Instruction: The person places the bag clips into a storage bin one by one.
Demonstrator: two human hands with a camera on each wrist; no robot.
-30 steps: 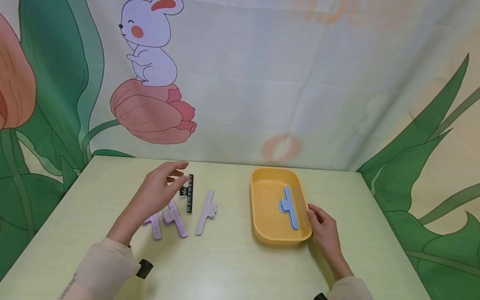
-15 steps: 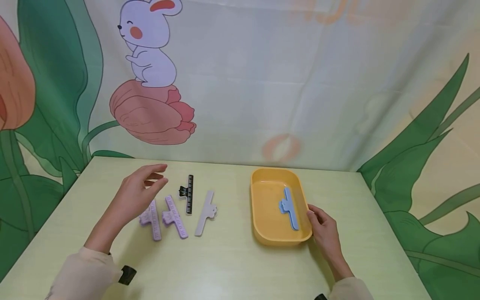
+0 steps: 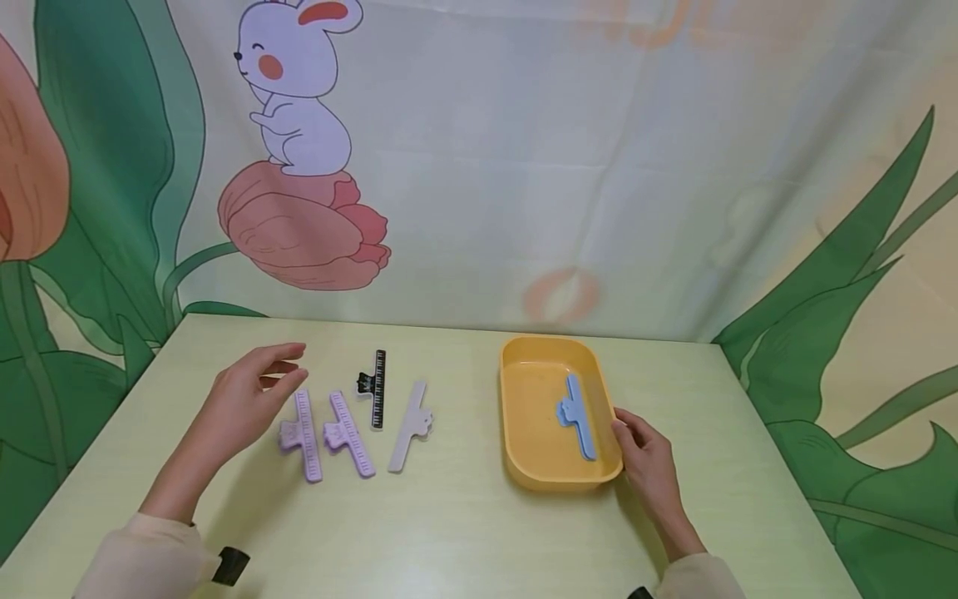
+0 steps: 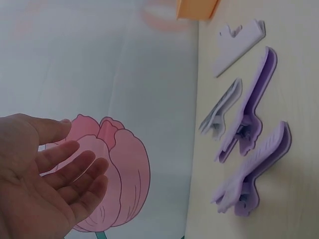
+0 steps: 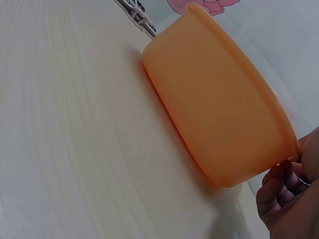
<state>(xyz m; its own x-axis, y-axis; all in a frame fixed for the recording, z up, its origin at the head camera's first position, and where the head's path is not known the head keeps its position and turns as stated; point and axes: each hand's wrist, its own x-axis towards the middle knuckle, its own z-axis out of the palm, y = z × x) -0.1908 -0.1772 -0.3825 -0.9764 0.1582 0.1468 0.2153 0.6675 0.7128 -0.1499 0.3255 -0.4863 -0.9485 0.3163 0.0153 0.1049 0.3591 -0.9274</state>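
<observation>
My left hand (image 3: 243,399) hovers over the left part of the table, fingers loosely bent and holding nothing. Closest to it lies a purple ruler-patterned clip (image 3: 308,441), and a second purple clip (image 3: 350,437) sits to its right. Beyond them are a black clip with a piano-key pattern (image 3: 379,391) and a pale lilac clip (image 3: 408,428). At the right, my right hand (image 3: 653,462) pinches the rim of a yellow tray (image 3: 535,399), thumb on top and fingers below in the right wrist view. Inside the tray rests a blue clip (image 3: 578,418).
The pale wooden table (image 3: 449,541) ends at the back against a hanging cloth (image 3: 464,208) printed with a rabbit and tulips. Black straps with small devices (image 3: 231,566) sit at the wrists.
My left hand has moved left, away from the black clip, uncovering both purple clips. The right hand and the tray have stayed put.
</observation>
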